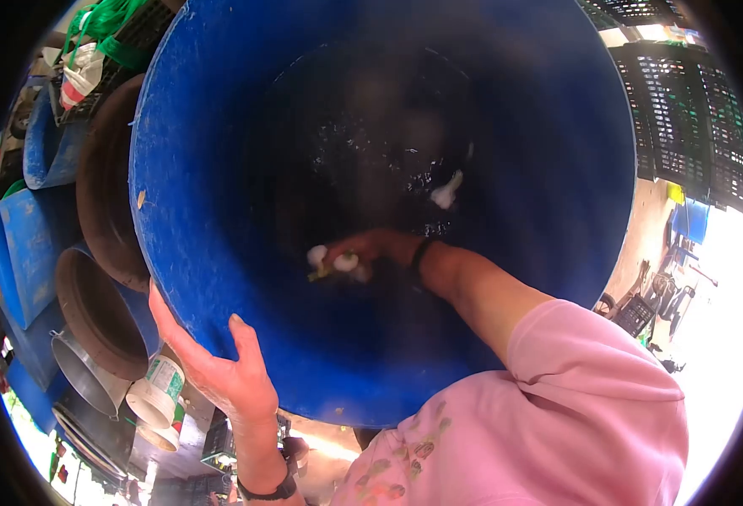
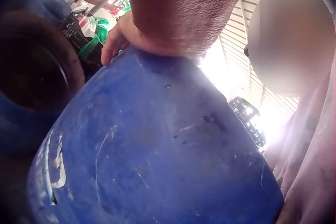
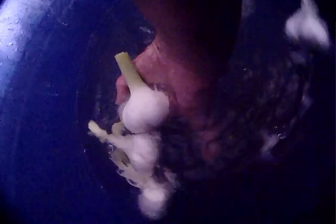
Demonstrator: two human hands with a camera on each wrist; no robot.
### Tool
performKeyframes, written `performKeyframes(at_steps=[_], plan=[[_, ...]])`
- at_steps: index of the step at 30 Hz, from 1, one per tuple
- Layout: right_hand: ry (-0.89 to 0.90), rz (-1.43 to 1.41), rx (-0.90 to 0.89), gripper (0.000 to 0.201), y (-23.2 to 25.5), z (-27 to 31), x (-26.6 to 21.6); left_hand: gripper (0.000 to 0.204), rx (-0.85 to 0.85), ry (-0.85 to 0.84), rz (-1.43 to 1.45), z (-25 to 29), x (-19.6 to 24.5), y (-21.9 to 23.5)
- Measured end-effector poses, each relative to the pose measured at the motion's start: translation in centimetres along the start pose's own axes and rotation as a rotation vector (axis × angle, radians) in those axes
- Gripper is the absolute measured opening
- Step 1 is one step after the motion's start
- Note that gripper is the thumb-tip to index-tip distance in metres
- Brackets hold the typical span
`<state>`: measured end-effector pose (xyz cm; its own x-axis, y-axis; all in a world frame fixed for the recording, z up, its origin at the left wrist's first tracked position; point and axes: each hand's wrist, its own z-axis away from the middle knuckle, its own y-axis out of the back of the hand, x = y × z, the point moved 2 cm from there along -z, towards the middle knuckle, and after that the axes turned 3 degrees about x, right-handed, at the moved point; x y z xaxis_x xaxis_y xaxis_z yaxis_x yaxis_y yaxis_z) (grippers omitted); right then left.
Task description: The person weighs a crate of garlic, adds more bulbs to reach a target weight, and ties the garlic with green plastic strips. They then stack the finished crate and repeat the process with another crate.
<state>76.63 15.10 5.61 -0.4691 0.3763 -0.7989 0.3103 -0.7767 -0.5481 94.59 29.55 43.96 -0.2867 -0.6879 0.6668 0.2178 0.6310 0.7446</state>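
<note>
Your right hand [image 1: 380, 249] reaches deep into the large blue plastic barrel [image 1: 219, 211], which lies tipped with its mouth facing you. Its fingers are curled round a small bunch of white garlic bulbs with pale green stems [image 1: 337, 261]; the right wrist view shows at least 3 bulbs [image 3: 142, 129] bunched against your palm, 1 stem sticking up. Another white bulb [image 1: 445, 194] lies loose on the dark, wet bottom of the barrel, a little apart from your hand. A black band [image 1: 422, 253] sits on that wrist, and your pink sleeve [image 1: 591, 396] is pushed up the forearm.

Your left hand [image 1: 219, 363] grips the barrel's lower rim, thumb hooked inside and fingers wrapped over the outer wall; the left wrist view shows the hand [image 2: 157, 29] pressed against the scuffed blue outside [image 2: 157, 150].

To the left stand brown round tubs [image 1: 101, 185], more blue drums [image 1: 25, 244] and white paint buckets [image 1: 156, 388]. Black plastic crates [image 1: 692, 118] are stacked at the right.
</note>
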Motion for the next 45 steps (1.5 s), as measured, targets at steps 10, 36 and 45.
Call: performKeyframes(at_steps=[10,36,45], plan=[[-0.404,-0.071,0.256,0.042,-3.4,4.0,-10.5,0.07,0.033,0.001,0.19,0.2,0.7,-1.1],[0.117,0.112,0.152,0.056,12.0,41.7,-40.9,0.056,0.096,0.111,-0.207,0.4,6.7,-27.6],[0.407,-0.406,0.963,0.057,6.6,85.9,-22.9,0.046,0.154,0.701,0.26,6.8,5.3,-31.6]])
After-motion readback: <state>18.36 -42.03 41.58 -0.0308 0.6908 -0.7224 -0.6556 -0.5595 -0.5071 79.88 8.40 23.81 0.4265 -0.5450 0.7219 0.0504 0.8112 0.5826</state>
